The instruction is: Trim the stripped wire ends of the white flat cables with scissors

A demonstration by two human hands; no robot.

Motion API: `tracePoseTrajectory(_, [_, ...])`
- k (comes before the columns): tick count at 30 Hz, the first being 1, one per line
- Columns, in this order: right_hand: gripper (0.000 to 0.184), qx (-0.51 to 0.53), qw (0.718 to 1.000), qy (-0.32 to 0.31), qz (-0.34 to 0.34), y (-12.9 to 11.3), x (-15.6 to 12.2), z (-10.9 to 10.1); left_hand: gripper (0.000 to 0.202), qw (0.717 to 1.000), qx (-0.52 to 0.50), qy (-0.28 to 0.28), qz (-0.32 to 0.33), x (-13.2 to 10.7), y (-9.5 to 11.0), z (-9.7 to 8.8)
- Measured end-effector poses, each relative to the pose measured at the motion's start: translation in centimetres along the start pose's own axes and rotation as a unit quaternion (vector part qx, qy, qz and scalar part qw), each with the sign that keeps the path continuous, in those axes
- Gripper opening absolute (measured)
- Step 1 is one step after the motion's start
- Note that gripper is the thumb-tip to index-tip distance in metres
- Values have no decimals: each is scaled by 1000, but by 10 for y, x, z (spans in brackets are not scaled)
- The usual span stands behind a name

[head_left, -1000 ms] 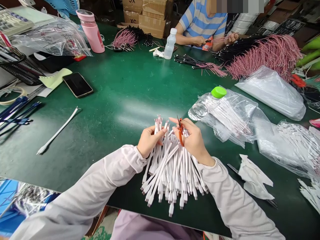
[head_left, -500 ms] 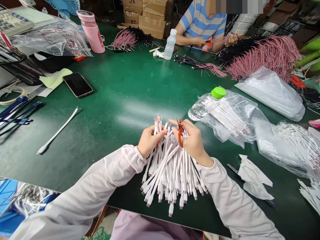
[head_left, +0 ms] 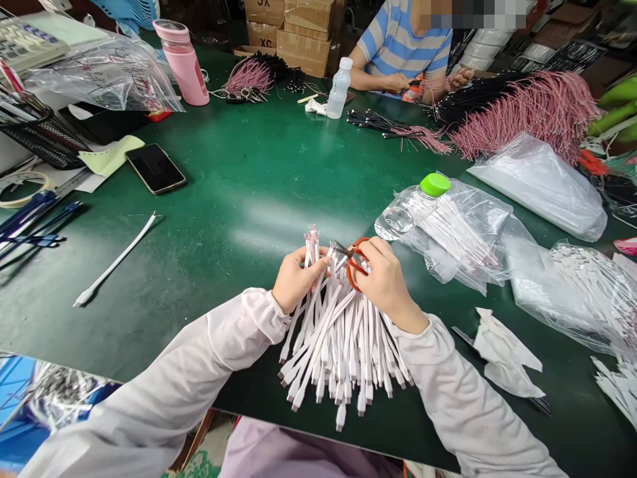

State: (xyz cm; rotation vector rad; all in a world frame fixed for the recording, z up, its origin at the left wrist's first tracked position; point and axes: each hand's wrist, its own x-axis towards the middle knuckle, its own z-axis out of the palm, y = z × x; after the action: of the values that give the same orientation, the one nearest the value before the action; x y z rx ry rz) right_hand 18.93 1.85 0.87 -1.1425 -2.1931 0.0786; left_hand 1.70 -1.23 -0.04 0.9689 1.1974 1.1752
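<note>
A fanned pile of short white flat cables (head_left: 343, 338) lies at the table's near edge, plugs toward me, stripped wire ends away. My left hand (head_left: 297, 277) is closed around a small bunch of these cables, whose bare pinkish wire tips stick up above the fingers. In my right hand (head_left: 382, 275) is a pair of scissors (head_left: 357, 264) with orange handles, fingers in the loops. Their dark blades point left, slightly apart, at the wire ends of cables beside the left hand. Whether the blades touch a wire is too small to tell.
One white cable (head_left: 115, 260) lies apart at left, below a phone (head_left: 155, 168). Right of my hands are a green-capped bottle (head_left: 423, 202), plastic bags of cables (head_left: 462, 232) and crumpled tissue (head_left: 505, 352). Across the table a person (head_left: 405, 50) handles pink-and-black wires.
The scissors have swung from upright to pointing left, with their handles spread and blades toward the wire ends. My left hand has shifted only slightly.
</note>
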Motion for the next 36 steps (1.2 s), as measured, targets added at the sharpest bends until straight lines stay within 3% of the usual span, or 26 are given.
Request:
tracePoseTrajectory(4, [18,-132,990,-23,-52,9,-2,-2,29,1000,-8,3,0,0,3,-1])
tracePoseTrajectory(9, [19,-187,980,-23,-65,11,-2,-5,31,1000,-16,10,-11,0,5,0])
tracePoseTrajectory(24, [15,-192,977,-73,-49,10,-2,-9,32,1000,-23,3,-12,4,-6,-3])
tracePoseTrajectory(36, [11,-210,970,-99,-69,15,-4,-8,31,999,-22,31,-9,3,-5,-1])
